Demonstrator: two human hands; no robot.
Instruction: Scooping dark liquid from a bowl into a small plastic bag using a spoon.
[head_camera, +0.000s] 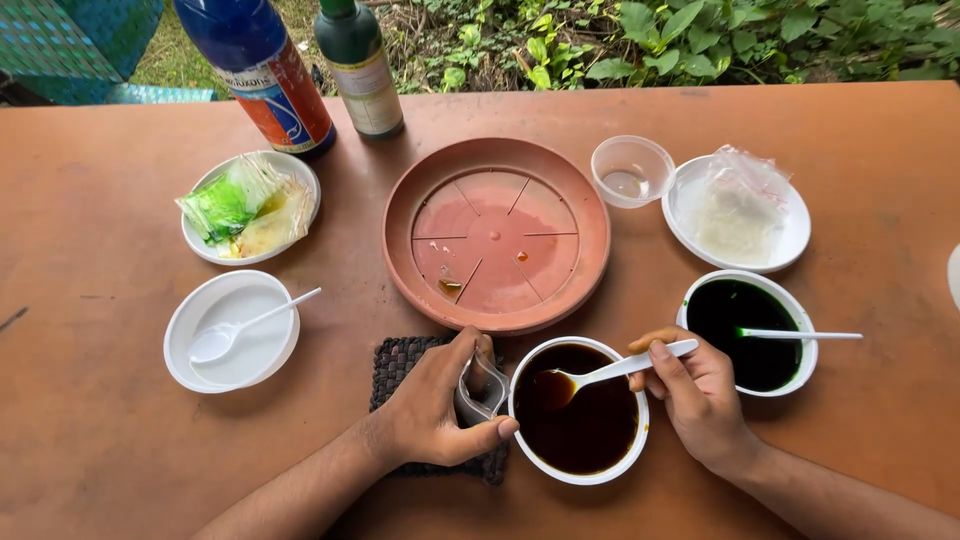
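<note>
Two hands are at work near the bottom of the picture. The left hand (440, 405) is curled shut around a small clear packet (482, 388) and holds it right beside the bowl of brown liquid (578, 412). The packet touches, or nearly touches, the left side of the bowl's rim. Under that hand lies a dark woven mat (400, 360). The right hand (695, 390) pinches the handle of a white plastic spoon (610, 371). The spoon's long handle runs from the fingers on the right, over the rim, to its scoop on the left, which sits low over the brown liquid. So the scoop points toward the packet, and the left hand is the nearer one to it.

Just right of that hand is a bowl of dark green liquid (748, 334) with another white spoon (800, 334) lying across it. To the left sits an empty white bowl (232, 330) with a spoon resting in it.

In the middle of the brown table (100, 440) is a big round reddish tray (496, 234) with a few small drops on it. Farther back on the left, a white plate (251, 207) holds green and yellow packets. On the right are a small clear cup (631, 171) and a white plate with a clear bag (737, 210). At the far edge stand a blue bottle (262, 75) and a green bottle (360, 68), with leafy plants behind.
</note>
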